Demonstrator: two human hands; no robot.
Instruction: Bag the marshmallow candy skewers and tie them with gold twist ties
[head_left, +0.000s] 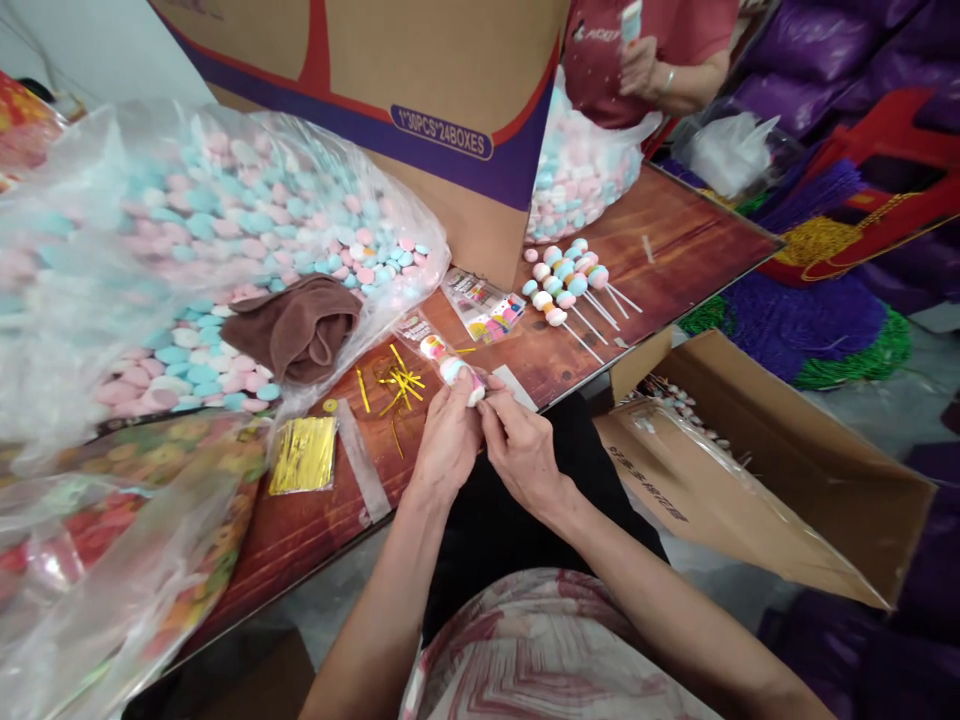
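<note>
A candy skewer (452,369) in a printed clear wrapper points away from me over the table's front edge. My left hand (448,432) is closed around its lower part. At the wrapper's near end my right hand (523,450) is closed in a pinch; what lies between those fingertips is too small to make out. Loose gold twist ties (401,382) are scattered left of the skewer, and a packed bundle of gold ties (303,455) lies farther left. Several unwrapped candy skewers (562,282) on white sticks rest to the right, beside printed wrappers (487,306).
Large clear bags of pastel candy (225,215) and a brown cloth (296,330) fill the left. Behind stands a big cardboard box (450,80). An open carton (810,460) with skewers sits lower right. Across the table, a person's hand (639,68) holds something.
</note>
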